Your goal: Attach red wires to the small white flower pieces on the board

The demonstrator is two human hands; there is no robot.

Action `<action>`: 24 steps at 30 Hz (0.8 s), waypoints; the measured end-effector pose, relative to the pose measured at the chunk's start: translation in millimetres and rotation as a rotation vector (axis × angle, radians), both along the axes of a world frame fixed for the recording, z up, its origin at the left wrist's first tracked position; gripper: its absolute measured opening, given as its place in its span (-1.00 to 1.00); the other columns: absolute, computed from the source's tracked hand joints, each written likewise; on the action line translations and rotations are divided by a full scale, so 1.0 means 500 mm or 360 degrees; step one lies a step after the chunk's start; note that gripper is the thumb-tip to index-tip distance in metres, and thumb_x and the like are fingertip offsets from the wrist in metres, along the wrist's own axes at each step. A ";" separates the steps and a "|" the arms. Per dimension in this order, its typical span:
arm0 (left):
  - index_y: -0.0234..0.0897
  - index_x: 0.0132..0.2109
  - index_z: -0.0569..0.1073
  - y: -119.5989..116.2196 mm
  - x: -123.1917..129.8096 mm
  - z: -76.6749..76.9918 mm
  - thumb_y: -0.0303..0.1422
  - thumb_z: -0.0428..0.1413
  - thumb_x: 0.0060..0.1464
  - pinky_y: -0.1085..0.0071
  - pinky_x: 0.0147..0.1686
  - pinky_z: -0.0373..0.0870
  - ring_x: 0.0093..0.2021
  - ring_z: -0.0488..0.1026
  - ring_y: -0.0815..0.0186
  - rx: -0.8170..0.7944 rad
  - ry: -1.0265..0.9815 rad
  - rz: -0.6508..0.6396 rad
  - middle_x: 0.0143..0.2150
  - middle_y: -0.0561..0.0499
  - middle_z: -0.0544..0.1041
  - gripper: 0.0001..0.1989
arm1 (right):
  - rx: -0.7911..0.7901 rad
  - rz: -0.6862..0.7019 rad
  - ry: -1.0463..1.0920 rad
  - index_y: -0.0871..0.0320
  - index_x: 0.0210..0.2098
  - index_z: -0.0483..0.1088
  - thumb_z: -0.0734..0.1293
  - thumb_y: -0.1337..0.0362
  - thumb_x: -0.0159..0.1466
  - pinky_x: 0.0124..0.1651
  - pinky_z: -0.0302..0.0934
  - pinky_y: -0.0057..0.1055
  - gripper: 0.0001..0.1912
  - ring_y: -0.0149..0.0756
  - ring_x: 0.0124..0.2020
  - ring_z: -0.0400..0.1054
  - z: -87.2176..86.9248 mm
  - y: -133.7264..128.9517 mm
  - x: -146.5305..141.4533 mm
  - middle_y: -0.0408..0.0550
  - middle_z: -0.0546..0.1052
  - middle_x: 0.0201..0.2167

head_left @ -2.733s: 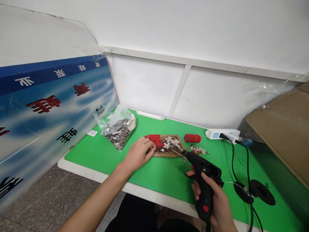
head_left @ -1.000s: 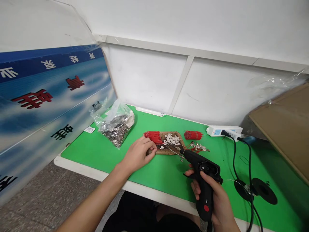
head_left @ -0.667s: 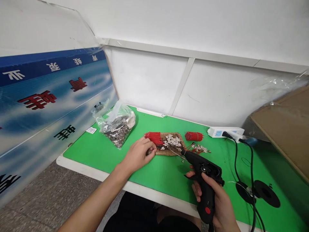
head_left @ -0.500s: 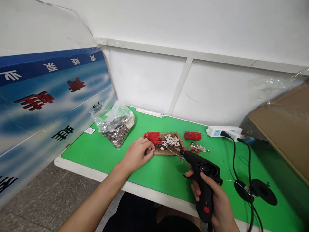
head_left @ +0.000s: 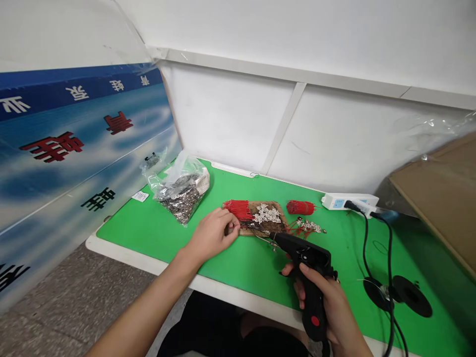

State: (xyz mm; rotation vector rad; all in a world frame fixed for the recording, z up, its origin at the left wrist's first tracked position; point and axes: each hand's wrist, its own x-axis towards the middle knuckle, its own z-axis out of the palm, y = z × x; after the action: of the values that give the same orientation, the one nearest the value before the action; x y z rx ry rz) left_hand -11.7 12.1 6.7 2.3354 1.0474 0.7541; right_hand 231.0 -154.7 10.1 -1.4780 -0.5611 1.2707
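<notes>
My right hand (head_left: 327,302) grips a black soldering gun (head_left: 310,282) with a red button, a finger at its trigger. Its thin tip and the solder wire point left, close to the fingertips of my left hand (head_left: 217,230). That hand rests at the left front edge of a brown board (head_left: 280,208), its thumb and forefinger pinched together. What they pinch is too small to make out. A row of red wires (head_left: 240,209) lies on the board beside these fingers. Small silvery metal pieces (head_left: 267,214) are heaped to the right of the wires.
A clear bag of metal parts (head_left: 182,198) stands at left. Right of the board lie a red wire bundle (head_left: 300,207) and wired metal pieces (head_left: 310,226). Farther right are a power strip (head_left: 349,202), black cables (head_left: 389,267), a solder spool (head_left: 411,296) and a cardboard box (head_left: 439,183).
The soldering gun has moved slightly left, bringing its tip nearer my left fingertips. My left hand stays pinched in nearly the same place, and the view has shifted slightly.
</notes>
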 end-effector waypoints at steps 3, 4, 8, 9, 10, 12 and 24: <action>-0.25 -0.24 0.48 0.001 0.003 -0.001 -0.37 0.12 0.22 0.33 -0.22 0.20 -0.25 0.30 0.32 0.0000 0.0022 0.0014 -0.29 0.07 0.47 -0.93 | -0.0005 -0.0018 -0.0021 0.24 -0.06 0.62 0.48 -0.11 0.18 -0.57 0.13 -0.47 -0.44 -0.42 -0.53 0.14 0.011 0.002 -0.007 0.11 0.54 -0.27; -0.26 -0.24 0.48 0.002 0.003 -0.002 -0.38 0.12 0.21 0.33 -0.22 0.20 -0.25 0.30 0.32 0.0003 0.0026 0.0019 -0.30 0.07 0.47 -0.93 | -0.0008 -0.0020 -0.0023 0.24 -0.04 0.61 0.48 -0.11 0.18 -0.58 0.13 -0.47 -0.43 -0.43 -0.53 0.14 0.014 0.002 -0.009 0.13 0.55 -0.21; -0.26 -0.26 0.49 0.003 0.004 -0.003 -0.40 0.14 0.18 0.34 -0.22 0.20 -0.24 0.30 0.31 0.0001 0.0044 0.0029 -0.31 0.07 0.47 -0.95 | -0.0017 -0.0026 -0.0012 0.25 -0.07 0.61 0.49 -0.10 0.17 -0.58 0.14 -0.46 -0.44 -0.42 -0.54 0.14 0.020 0.005 -0.013 0.14 0.56 -0.21; -0.26 -0.26 0.49 0.003 0.003 -0.002 -0.41 0.14 0.18 0.34 -0.22 0.20 -0.25 0.30 0.31 -0.0003 0.0049 0.0025 -0.31 0.07 0.47 -0.95 | -0.0021 -0.0030 -0.0007 0.24 -0.07 0.61 0.50 -0.10 0.16 -0.58 0.14 -0.46 -0.44 -0.42 -0.54 0.14 0.020 0.005 -0.013 0.14 0.56 -0.21; -0.26 -0.27 0.49 0.003 0.003 -0.002 -0.41 0.14 0.18 0.34 -0.22 0.20 -0.25 0.30 0.31 -0.0008 0.0054 0.0024 -0.31 0.07 0.47 -0.95 | -0.0028 -0.0033 -0.0002 0.24 -0.06 0.61 0.50 -0.10 0.16 -0.58 0.14 -0.46 -0.44 -0.42 -0.54 0.15 0.020 0.005 -0.013 0.14 0.56 -0.21; -0.27 -0.27 0.49 0.003 0.002 0.001 -0.41 0.14 0.18 0.33 -0.21 0.20 -0.26 0.29 0.31 -0.0019 0.0061 0.0026 -0.31 0.06 0.47 -0.94 | -0.0039 -0.0038 0.0003 0.24 -0.05 0.60 0.50 -0.10 0.16 -0.57 0.14 -0.45 -0.43 -0.43 -0.55 0.16 0.020 0.005 -0.012 0.15 0.56 -0.20; -0.26 -0.26 0.50 0.002 0.002 0.003 -0.42 0.12 0.17 0.36 -0.21 0.19 -0.24 0.29 0.33 -0.0044 0.0090 0.0036 -0.31 0.09 0.46 -0.94 | -0.0045 0.0006 0.0007 0.26 -0.02 0.58 0.48 -0.09 0.20 -0.56 0.15 -0.46 -0.43 -0.42 -0.52 0.15 0.018 0.005 -0.008 0.14 0.56 -0.16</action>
State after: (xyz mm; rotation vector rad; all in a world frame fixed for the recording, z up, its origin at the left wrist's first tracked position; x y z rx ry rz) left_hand -10.6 13.4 8.4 2.3375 1.1032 0.6815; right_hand 227.0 -152.0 19.0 -1.4980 -0.5449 1.2895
